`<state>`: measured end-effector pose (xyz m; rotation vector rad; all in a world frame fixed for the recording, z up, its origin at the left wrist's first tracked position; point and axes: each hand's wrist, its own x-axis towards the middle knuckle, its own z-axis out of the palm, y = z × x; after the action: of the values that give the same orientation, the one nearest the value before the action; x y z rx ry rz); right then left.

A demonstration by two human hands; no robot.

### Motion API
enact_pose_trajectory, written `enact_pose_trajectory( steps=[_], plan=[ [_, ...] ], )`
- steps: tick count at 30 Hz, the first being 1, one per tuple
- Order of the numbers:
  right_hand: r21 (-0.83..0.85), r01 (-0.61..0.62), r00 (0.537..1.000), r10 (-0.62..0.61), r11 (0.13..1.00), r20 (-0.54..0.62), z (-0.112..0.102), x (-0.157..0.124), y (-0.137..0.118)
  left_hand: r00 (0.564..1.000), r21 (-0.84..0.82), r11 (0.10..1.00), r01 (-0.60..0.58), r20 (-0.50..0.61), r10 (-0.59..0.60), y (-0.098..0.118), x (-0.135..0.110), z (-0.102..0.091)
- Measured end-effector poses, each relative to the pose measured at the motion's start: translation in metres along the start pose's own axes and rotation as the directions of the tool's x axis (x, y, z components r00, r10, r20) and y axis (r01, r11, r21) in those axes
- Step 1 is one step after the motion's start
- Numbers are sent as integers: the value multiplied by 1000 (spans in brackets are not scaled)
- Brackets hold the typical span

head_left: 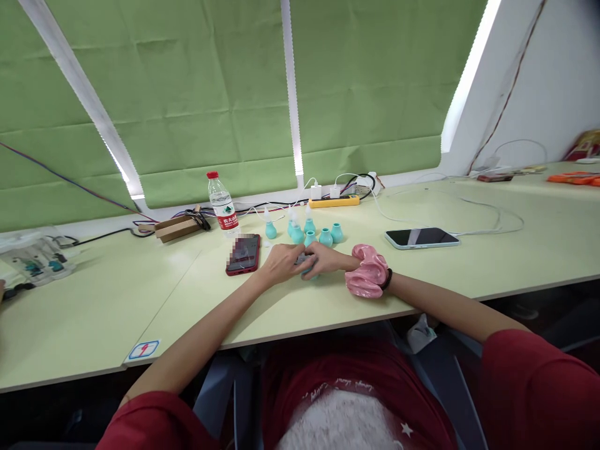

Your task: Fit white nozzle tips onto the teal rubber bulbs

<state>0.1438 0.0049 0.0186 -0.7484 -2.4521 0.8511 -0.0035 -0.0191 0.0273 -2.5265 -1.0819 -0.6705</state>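
Observation:
My left hand (282, 262) and my right hand (325, 259) meet near the front of the table, fingertips closed around a small teal rubber bulb (309, 274). A bit of clear plastic shows between the fingers; its shape is mostly hidden. Just beyond my hands stand several more teal bulbs. Some carry a clear pointed tip, like the bulb at the left (270, 230); others are open-necked, such as the bulb at the right (336, 233). A pink scrunchie (366, 271) and a dark band circle my right wrist.
Left of my hands lies a red-cased phone (243, 254), with a water bottle (224, 206) behind it. Another phone (422, 237) on a white cable lies at right. A yellow power strip (334, 201), cables and a cardboard box (177, 229) line the back; a clear container (35, 256) stands far left.

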Motion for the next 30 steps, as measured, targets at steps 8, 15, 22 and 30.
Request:
enact_pose_trajectory(
  steps=[8,15,22,30],
  plan=[
    [-116,42,999,-41,992,11,-2,-1,-1,998,-90,996,-29,-56,24,1,1,5],
    [-291,3,994,-34,957,-103,5,-2,-1,998,-266,962,67,17,-65,-3,4,-1],
    [-512,-12,991,-57,859,-119,4,-2,-8,998,-309,951,23,68,-2,-3,8,-11],
    [-708,-84,983,-57,701,-173,4,-5,-17,994,-351,936,29,107,9,-5,8,-18]
  ],
)
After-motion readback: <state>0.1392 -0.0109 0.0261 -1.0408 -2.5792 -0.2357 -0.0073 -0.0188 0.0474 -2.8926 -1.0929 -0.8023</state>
